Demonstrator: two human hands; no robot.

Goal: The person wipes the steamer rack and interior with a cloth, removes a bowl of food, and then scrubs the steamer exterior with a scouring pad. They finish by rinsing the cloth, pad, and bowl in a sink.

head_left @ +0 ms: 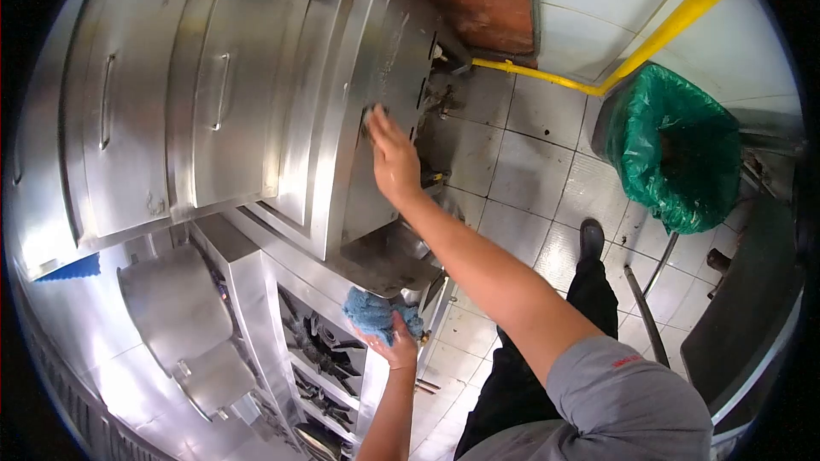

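Note:
My right hand [395, 162] reaches out to the stainless steel side panel [389, 60] of a large cabinet-like unit. Its fingers press a small dark scrubbing pad [370, 119], mostly covered by the fingertips, against the metal. Lower down, my left hand [395, 346] grips a bunched blue cloth [376, 312]. That cloth sits right at the edge of a steel tray-like ledge [384, 265] under the panel.
Steel doors with bar handles [224, 92] line the unit's front. Below is a stove with black burner grates [320, 341], beside large steel pots [175, 307]. A bin with a green liner [675, 154] stands on the tiled floor [530, 171], near a yellow pipe [666, 26].

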